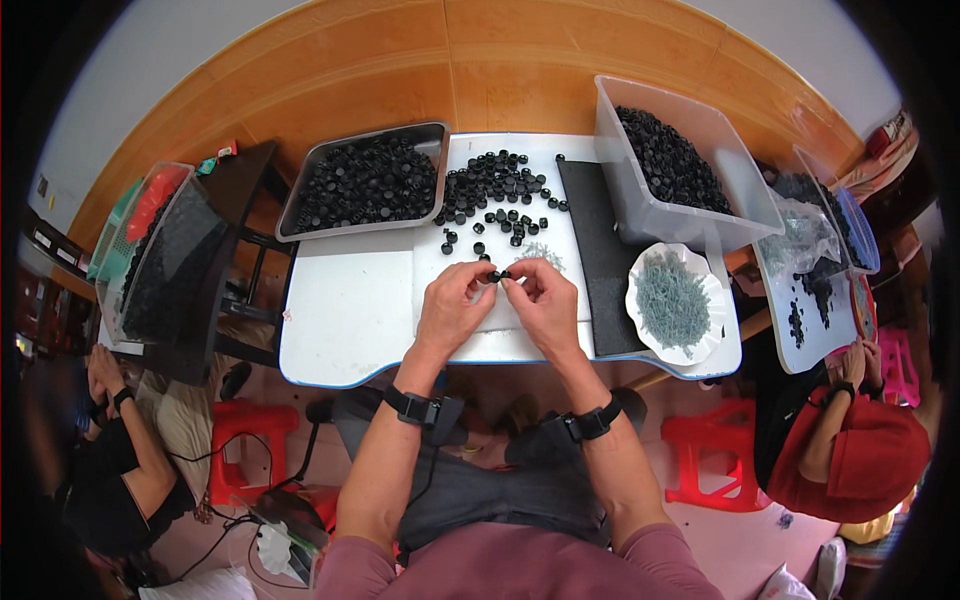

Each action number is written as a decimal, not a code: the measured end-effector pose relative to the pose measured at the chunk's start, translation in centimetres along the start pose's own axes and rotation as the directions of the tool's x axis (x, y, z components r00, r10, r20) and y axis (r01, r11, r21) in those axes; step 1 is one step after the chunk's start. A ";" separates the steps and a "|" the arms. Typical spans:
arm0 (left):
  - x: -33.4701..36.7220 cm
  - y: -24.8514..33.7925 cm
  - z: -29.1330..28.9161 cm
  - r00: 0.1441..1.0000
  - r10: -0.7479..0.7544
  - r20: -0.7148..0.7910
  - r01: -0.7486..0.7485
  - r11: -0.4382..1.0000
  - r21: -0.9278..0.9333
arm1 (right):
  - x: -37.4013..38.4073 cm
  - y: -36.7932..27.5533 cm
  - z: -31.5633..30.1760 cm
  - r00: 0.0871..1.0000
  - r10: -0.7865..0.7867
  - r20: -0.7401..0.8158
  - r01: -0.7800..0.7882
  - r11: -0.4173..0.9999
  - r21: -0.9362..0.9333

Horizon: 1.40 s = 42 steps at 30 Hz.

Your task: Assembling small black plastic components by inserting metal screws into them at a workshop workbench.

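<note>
Both hands meet over the near middle of a white table [345,310]. My left hand [452,308] is closed in a pinch on a small round black plastic cap [494,277]. Pressed close beside it, another small black piece [506,275] sits between the thumb and fingers of my right hand [545,305]. Whether the two pieces are joined cannot be made out. Just beyond my fingers lie many loose black caps [505,178], some upright and some tipped. A small heap of thin grey-green pins [542,256] lies behind my right hand.
A metal tray [350,233] of black caps stands back left. At back right is a clear plastic bin [690,226] of black parts. A black mat [610,300] and a scalloped white dish [690,355] of pins lie right. Other people sit at both sides.
</note>
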<state>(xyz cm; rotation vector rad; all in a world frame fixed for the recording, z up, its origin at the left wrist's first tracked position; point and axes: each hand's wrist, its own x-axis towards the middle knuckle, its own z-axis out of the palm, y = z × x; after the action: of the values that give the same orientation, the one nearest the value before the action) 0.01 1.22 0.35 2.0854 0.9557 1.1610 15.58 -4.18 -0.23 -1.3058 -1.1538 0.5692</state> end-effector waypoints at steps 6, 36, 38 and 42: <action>-0.1 -0.1 -0.1 1.000 -0.006 0.012 0.006 1.000 0.004 | -0.2 -0.6 0.0 0.999 -0.035 0.013 0.036 0.994 -0.102; 0.0 -0.4 -0.2 0.989 -0.129 0.074 0.133 0.990 -0.050 | -0.1 -0.2 -0.1 0.997 -0.059 0.055 0.064 0.994 -0.084; 0.0 -0.4 -0.2 0.987 -0.137 0.078 0.143 0.987 -0.075 | 0.0 0.0 -0.1 0.998 -0.043 0.053 0.046 0.997 -0.066; 0.1 -0.4 -0.4 0.984 -0.152 0.093 0.161 0.982 -0.096 | 0.0 0.2 0.1 0.999 0.029 0.043 -0.029 0.999 -0.015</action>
<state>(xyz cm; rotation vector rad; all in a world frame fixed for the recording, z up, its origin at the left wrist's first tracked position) -0.44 1.57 0.23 1.9244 0.9795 1.0115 15.56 -4.07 -0.46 -1.3302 -1.1783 0.6141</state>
